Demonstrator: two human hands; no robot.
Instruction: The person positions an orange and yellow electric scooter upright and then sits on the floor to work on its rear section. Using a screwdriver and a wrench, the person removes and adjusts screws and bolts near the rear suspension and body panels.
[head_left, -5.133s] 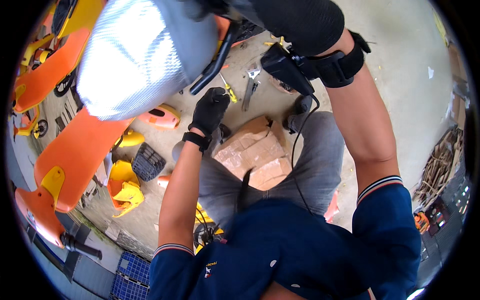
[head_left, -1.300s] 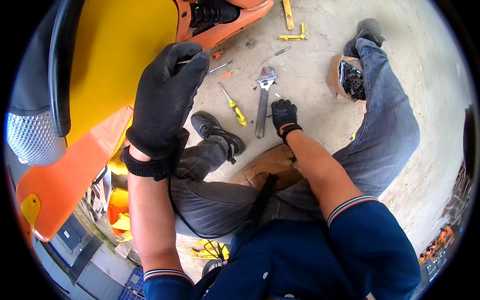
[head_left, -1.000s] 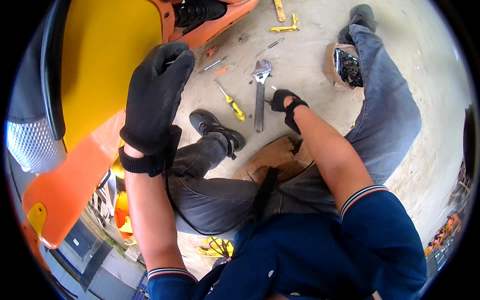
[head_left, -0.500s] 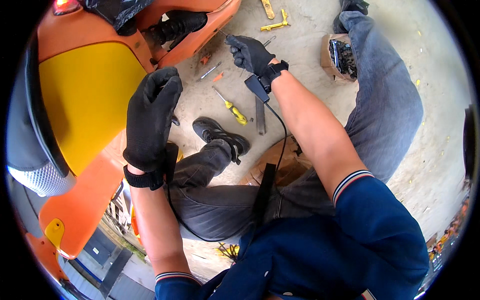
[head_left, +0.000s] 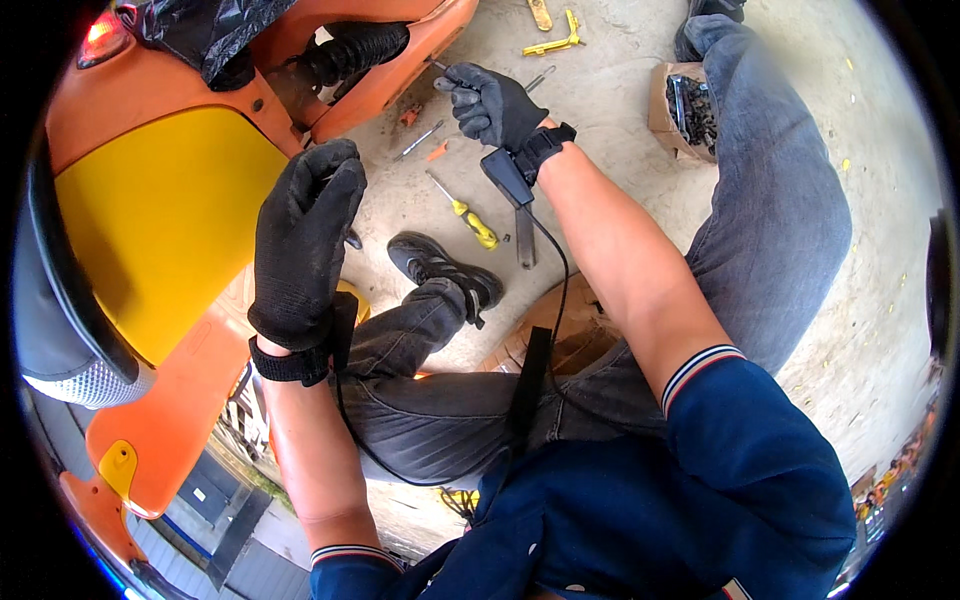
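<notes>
left hand (head_left: 305, 240) – raised by orange scooter (head_left: 170, 200) | right hand (head_left: 492, 100) – gloved, above yellow screwdriver (head_left: 465, 212)

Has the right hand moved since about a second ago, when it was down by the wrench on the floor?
Yes. The right hand has gone from beside the yellow-handled screwdriver up past it, toward the orange scooter body.

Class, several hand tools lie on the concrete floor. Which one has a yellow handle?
The screwdriver lying between the shoe and the right hand; the others nearby are orange-handled or bare metal.

A yellow-handled screwdriver (head_left: 465, 212) lay flat on the concrete floor (head_left: 620, 100). A slim grey-shafted screwdriver (head_left: 417, 142) lay near the orange scooter body (head_left: 400, 60).
</notes>
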